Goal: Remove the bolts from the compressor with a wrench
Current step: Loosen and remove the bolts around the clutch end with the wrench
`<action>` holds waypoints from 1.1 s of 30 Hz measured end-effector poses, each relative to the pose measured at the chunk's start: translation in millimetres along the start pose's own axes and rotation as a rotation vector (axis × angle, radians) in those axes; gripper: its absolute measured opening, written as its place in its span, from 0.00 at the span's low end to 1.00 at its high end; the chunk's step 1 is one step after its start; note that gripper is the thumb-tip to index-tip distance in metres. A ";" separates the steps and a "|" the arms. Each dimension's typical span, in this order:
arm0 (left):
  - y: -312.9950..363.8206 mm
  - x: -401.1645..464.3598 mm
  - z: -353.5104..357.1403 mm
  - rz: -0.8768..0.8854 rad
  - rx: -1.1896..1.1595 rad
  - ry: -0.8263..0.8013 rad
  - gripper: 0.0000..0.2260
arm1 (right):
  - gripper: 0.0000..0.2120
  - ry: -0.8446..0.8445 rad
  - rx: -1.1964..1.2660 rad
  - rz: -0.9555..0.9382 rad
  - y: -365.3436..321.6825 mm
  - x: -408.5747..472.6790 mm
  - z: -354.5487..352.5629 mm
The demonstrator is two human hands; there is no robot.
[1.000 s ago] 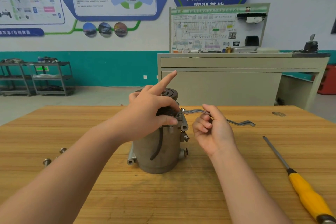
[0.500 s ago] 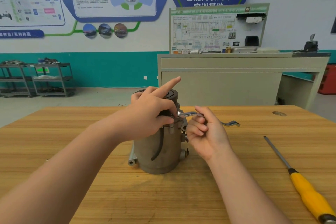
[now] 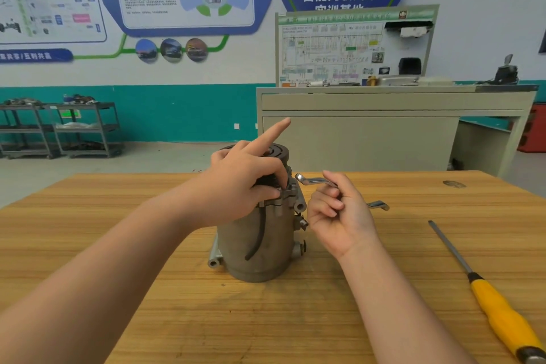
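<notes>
Grey metal is what the compressor [image 3: 260,233] is made of, and it is standing upright near the middle of the wooden worktop [image 3: 295,319]. The person's left hand [image 3: 245,186] is resting on its top part. The thumb and the curled fingers are pinching something small at the bracket near the top edge, likely a bolt, though it is too small to tell for sure. The pointing finger is sticking straight up and out of the way. This grip is probably there to keep the compressor from tipping or turning, and maybe to spin a loose bolt by hand.

The right hand [image 3: 336,216] is holding the wrench [image 3: 319,182] with its fingers curled around the middle of the bar. The near end of the wrench is hanging in the air just beside the top of the compressor and is not touching a bolt. The far end is sticking out behind the hand. It looks like the wrench is being kept close so it can go on a bolt when needed.

A screwdriver [image 3: 502,313] with a yellow handle is lying on the worktop to the right, well apart from the hands. More small bolts seem to be showing on the right side of the compressor, so the job is likely not finished.
</notes>
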State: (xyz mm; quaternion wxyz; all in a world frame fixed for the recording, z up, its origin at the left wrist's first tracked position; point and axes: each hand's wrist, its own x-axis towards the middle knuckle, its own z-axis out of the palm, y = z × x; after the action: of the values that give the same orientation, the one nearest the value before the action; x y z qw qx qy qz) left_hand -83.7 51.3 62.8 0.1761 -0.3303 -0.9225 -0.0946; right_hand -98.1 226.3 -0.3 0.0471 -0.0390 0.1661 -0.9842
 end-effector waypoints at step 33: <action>19.8 7.6 0.7 -0.129 0.052 -0.058 0.04 | 0.15 0.049 -0.024 -0.032 -4.6 1.6 0.1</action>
State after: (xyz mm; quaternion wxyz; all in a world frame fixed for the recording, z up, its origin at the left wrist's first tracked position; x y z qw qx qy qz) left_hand -76.7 71.0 66.2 0.1513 -0.2683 -0.9487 -0.0722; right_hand -100.0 230.3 1.4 0.0270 -0.0183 0.1784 -0.9834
